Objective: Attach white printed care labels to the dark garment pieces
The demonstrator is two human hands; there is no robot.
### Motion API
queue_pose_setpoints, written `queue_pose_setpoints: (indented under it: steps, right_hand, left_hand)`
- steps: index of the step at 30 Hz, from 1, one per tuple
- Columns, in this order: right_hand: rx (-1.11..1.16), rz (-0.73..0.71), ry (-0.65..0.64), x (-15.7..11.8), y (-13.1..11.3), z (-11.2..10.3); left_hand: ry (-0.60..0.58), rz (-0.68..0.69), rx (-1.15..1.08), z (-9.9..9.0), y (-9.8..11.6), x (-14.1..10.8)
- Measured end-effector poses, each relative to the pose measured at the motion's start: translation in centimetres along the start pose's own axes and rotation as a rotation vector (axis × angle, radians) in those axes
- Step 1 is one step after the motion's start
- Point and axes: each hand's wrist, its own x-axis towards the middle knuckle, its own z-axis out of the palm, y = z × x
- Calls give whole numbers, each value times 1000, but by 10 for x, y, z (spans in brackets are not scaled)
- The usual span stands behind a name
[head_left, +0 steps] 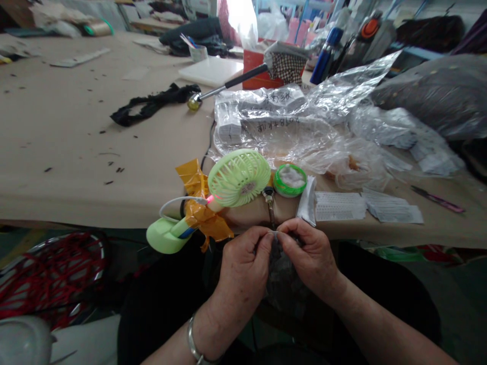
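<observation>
At the table's near edge, my left hand [245, 263] and my right hand [310, 256] meet fingertip to fingertip. Both are closed in a pinch on a small pale strip [274, 233], partly hidden by the fingers. Dark, see-through material [283, 279] hangs below between the hands. Just beyond the fingertips, a thin metal rod [270, 208] with a round dark top stands at the edge. A light green fan [239, 178], held with orange tape [205, 218], sits to its left. The green round tub [289, 180] with white filling is to its right.
Printed paper strips [340, 205] and a pink-handled tool [437, 198] lie at the right. Clear plastic bags [281, 134] spread behind the fan. A small hammer [228, 86], black cloth [152, 104] and a blue bottle [326, 56] are farther back. A red woven chair [53, 279] is at lower left.
</observation>
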Motion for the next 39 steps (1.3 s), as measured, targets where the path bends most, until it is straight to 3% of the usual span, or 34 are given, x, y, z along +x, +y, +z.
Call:
queue_pose_setpoints:
  steps: [14, 18, 21, 26, 29, 39]
  right_hand:
    - [35, -28, 29, -1, 3, 3]
    - [17, -80, -42, -15, 1, -10]
    - [-121, -187, -66, -22, 1, -30]
    - [-562, -443, 169, -14, 19, -59]
    - [-727, -497, 205, -5, 33, -62]
    - [-586, -533, 268, -2, 36, -61]
  left_hand:
    - [23, -13, -39, 1, 2, 3]
    - [-32, -18, -89, -1, 1, -8]
    - [-55, -60, -84, 0, -8, -13]
    - [-49, -123, -74, 8, -24, -11]
    - [-87, -135, -48, 12, -28, -12]
    - [-203, -157, -129, 28, -14, -17]
